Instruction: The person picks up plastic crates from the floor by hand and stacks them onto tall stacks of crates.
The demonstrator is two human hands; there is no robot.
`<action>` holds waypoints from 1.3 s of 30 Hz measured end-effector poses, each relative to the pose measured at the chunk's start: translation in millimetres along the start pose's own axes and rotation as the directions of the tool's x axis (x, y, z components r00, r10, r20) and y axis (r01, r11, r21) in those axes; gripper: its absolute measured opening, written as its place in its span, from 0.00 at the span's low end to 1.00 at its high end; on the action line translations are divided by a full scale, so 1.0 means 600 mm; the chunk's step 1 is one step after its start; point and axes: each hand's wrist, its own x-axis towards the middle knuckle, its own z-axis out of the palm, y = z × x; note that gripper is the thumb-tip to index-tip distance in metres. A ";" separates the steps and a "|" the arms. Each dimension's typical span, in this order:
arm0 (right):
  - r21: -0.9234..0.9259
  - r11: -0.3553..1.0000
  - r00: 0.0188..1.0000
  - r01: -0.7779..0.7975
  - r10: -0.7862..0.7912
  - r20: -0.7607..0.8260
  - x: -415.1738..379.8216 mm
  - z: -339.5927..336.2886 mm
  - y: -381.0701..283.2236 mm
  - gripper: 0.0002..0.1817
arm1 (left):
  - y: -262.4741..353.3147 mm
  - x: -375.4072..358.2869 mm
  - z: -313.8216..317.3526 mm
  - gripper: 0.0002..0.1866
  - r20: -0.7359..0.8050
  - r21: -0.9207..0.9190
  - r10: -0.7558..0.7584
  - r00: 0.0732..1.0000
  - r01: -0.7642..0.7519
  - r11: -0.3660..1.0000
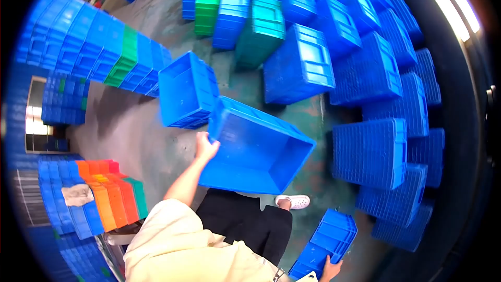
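Note:
My left hand (pixel 206 147) is closed on the corner rim of a large blue plastic crate (pixel 245 143), which is tilted so its hollow inside faces me. That crate hangs in front of my legs. Low on the right, my right hand (pixel 330 270) grips the edge of a smaller blue crate (pixel 326 240), its ribbed outside showing. Just beyond the large crate, another open blue crate (pixel 185 91) is tipped on its side, overlapping the large one in this view.
Tall stacks of blue crates (pixel 368 151) line the right. A green stack (pixel 261 28) stands among blue ones at the back. At left are a long blue row (pixel 78 36) and orange bins (pixel 112 198) with a cloth-like piece (pixel 77 195). Green-grey floor (pixel 172 151) lies between.

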 end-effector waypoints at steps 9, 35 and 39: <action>-0.311 0.947 0.994 -0.083 0.057 -0.092 -0.305 -0.073 -0.327 0.43 | -0.601 0.166 -0.154 0.19 0.284 -0.883 -0.754 0.593 0.468 0.035; 0.403 0.554 0.674 0.728 -0.687 -0.273 -0.581 0.025 -1.156 0.25 | -0.705 0.417 -0.009 0.22 0.791 -0.608 -0.522 0.319 0.321 -0.726; 0.253 0.484 0.546 0.837 -0.755 -0.364 -0.599 0.056 -1.232 0.29 | -0.698 0.433 -0.011 0.19 0.827 -0.557 -0.478 0.296 0.326 -0.764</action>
